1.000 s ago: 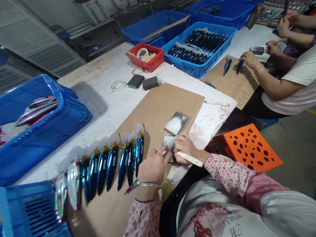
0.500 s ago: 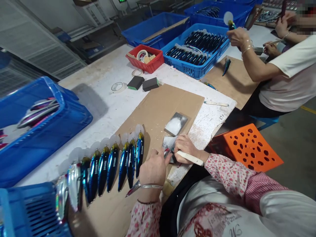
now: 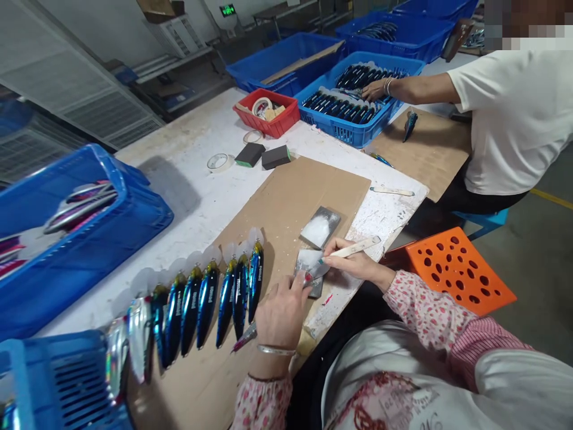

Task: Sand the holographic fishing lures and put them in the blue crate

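Note:
My left hand (image 3: 280,313) is closed round a fishing lure (image 3: 244,338), whose pinkish-silver tail shows below the palm and whose red-marked head shows at the fingertips. Most of its body is hidden by the hand. Pinched in my right hand (image 3: 344,260) is a white stick-shaped tool (image 3: 360,246), its dark tip close to the lure's head. Both hands are over a grey block (image 3: 316,288) with a whitish top at the cardboard's edge. Just beyond lies a second grey block (image 3: 320,227) covered with white powder. A row of blue lures (image 3: 207,303) with clear round lips lies to the left.
Blue crates (image 3: 147,215) stand left and at the back. A red box (image 3: 286,119) holds tape rolls. Two dark sanding blocks (image 3: 276,157) and another white tool (image 3: 393,191) lie on the table. A co-worker's arm (image 3: 425,89) reaches into a lure-filled crate. An orange stool (image 3: 459,269) stands right.
My right hand has turned the white tool, so its handle now points up and right instead of down toward my wrist. The co-worker's hand has moved from mid-air into the crate of lures.

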Demonstrator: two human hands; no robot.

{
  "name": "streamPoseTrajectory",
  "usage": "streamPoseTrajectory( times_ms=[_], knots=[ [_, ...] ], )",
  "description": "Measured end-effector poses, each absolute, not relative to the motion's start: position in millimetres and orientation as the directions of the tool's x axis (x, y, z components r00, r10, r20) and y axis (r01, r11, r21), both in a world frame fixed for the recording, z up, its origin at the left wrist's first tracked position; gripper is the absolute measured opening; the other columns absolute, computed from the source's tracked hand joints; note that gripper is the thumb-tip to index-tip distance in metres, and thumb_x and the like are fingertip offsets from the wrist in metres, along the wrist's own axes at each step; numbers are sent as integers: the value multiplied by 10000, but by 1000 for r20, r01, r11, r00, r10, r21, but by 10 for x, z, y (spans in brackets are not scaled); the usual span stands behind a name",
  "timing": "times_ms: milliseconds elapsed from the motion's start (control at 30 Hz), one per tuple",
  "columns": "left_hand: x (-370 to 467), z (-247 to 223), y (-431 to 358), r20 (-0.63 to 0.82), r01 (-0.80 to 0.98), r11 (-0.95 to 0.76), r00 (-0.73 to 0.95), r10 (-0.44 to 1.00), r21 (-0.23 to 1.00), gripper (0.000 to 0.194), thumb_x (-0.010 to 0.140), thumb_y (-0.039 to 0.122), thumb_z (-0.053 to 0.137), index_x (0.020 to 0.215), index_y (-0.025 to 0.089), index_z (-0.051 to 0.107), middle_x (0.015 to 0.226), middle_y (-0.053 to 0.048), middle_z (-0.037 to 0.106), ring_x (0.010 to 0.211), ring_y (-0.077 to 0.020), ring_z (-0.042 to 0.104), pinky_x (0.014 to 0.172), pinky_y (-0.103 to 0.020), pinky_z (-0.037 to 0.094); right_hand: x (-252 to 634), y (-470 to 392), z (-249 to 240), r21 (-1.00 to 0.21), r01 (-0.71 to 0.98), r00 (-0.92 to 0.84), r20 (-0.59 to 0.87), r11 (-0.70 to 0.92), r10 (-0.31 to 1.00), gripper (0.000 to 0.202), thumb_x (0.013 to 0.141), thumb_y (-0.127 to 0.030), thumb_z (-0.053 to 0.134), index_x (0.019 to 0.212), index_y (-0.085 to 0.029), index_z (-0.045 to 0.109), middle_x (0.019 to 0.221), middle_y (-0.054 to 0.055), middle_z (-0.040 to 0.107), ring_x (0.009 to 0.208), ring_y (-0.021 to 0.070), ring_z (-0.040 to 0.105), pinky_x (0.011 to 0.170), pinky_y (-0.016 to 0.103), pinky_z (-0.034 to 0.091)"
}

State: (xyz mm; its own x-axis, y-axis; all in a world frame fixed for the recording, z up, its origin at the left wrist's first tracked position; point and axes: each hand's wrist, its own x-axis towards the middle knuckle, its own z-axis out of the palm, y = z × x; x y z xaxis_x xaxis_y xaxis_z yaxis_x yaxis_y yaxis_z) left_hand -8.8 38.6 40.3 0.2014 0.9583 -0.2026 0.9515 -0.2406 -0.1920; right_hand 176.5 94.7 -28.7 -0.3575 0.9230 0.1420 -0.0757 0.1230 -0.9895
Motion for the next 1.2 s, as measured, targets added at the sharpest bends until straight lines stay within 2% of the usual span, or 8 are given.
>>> streamPoseTrajectory(
  times_ms=[100,233,333,500,733,967,1200],
  knots=[
    [-166,343,329,-155,946,-288,265,952,-146,382,961,374,379,1289,286,555,1092,-66,655,897,-207,631,696,-290,455,1815,1023,-133,-993,-47,-513,113,104,851,249,846,-399,643,924,-164,610,833,4,583,725,118,529,636,217,403],
    [-198,299,320,-175,960,-260,240,955,-100,401,956,399,391,1307,275,539,1106,-60,648,914,-201,634,625,-264,449,1760,1109,-90,-994,-16,-623,93,106,777,246,867,-384,618,909,-146,663,868,30,633,807,143,576,721,242,445],
    [-173,286,340,-214,960,-244,212,954,-139,407,949,378,418,1332,282,515,1102,-57,640,857,-204,647,582,-272,449,1686,1139,-116,-982,84,-608,83,168,789,235,905,-356,572,907,-144,671,819,15,630,768,132,567,713,234,429],
    [-148,251,347,-193,943,-276,240,951,-185,420,927,370,478,1332,268,520,1061,-71,640,853,-219,646,668,-306,489,1621,1152,-102,-928,324,-585,-44,184,810,242,937,-348,527,902,-148,659,718,-12,576,663,110,509,623,207,368],
    [-168,196,335,-165,926,-313,282,945,-211,399,951,318,419,1334,256,511,1036,-84,634,872,-221,636,716,-329,502,1581,1204,-89,-902,382,-616,-85,203,783,254,943,-365,507,887,-154,637,720,-18,555,661,110,496,580,204,318],
    [-155,251,349,-200,920,-334,294,935,-204,403,960,279,373,1346,257,487,1050,-88,627,887,-230,634,737,-343,503,1557,1274,-101,-847,433,-659,-64,309,750,262,948,-388,517,841,-169,615,682,-28,534,609,104,468,563,220,280],
    [-173,236,357,-192,919,-345,311,931,-188,404,959,268,374,1347,248,486,1053,-88,625,894,-241,631,746,-360,501,1518,1260,-111,-820,476,-627,-63,319,776,275,948,-393,522,807,-172,606,677,-19,532,612,111,467,566,234,272]
  ],
)
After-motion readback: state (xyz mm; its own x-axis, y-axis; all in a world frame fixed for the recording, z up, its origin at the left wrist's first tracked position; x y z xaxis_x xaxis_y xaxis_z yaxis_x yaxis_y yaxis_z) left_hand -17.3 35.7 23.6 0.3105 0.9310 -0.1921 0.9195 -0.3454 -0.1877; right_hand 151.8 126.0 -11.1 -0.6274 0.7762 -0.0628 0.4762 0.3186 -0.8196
